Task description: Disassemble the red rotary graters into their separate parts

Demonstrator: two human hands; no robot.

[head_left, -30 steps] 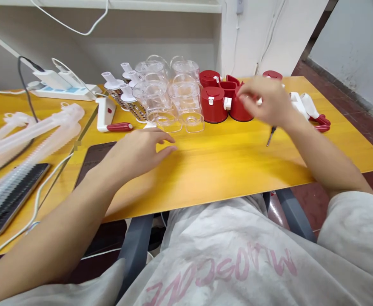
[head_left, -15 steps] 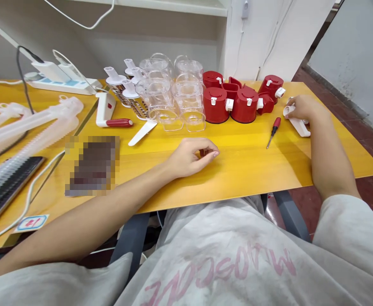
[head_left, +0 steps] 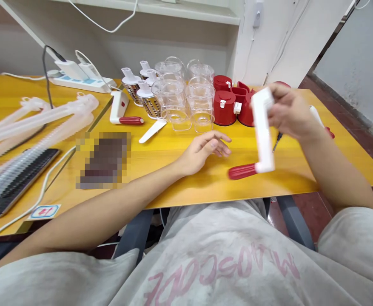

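Observation:
My right hand [head_left: 291, 112] holds a white crank handle [head_left: 263, 142] by its upper end, raised above the table. The crank's red grip points left, towards my left hand [head_left: 203, 153]. That hand is open and empty over the table, its fingers apart. Behind the held crank stand red plastic housings [head_left: 224, 109], partly covered by it and my right hand. A screwdriver [head_left: 278, 139] lies under my right hand, mostly hidden. Beyond my right forearm a white piece [head_left: 314, 113] with a red end shows in part.
Clear plastic containers [head_left: 170, 93] stand at the back, beside metal grater drums [head_left: 151, 105] with white tops. Another crank handle [head_left: 119, 108] and a flat white piece [head_left: 152, 131] lie left of them. Further left are a blurred-out dark object [head_left: 105, 163], a power strip [head_left: 90, 84] and translucent plastic parts [head_left: 61, 110].
My right hand has lifted a crank handle from the table's right side and brought it left. My left hand's fingers have spread from a loose curl. The view has shifted slightly.

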